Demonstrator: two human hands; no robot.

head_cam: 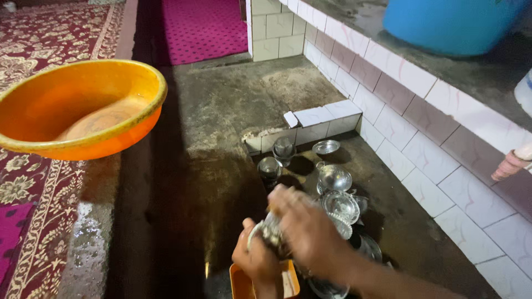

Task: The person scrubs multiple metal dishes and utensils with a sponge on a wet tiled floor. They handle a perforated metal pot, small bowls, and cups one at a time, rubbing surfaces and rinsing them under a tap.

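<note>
My left hand (pixel 256 261) grips a small steel vessel (pixel 270 231) low in the head view. My right hand (pixel 307 227) lies blurred over the vessel's top and side, with its fingers curled against it; whether it holds anything of its own is hidden. Right under both hands sits a small orange tub (pixel 239 283). Beyond them, on the wet concrete floor, lie two steel cups (pixel 270 166), a small steel plate (pixel 326 147), a round steel pot (pixel 334 178) and a patterned steel dish (pixel 341 206).
A big orange basin (pixel 83 108) rests on a raised ledge at the left, with a patterned red carpet (pixel 33 33) beyond. A tiled wall (pixel 399 122) runs along the right, a blue barrel (pixel 449 25) on top. Another person's hand (pixel 510 164) shows at the right edge.
</note>
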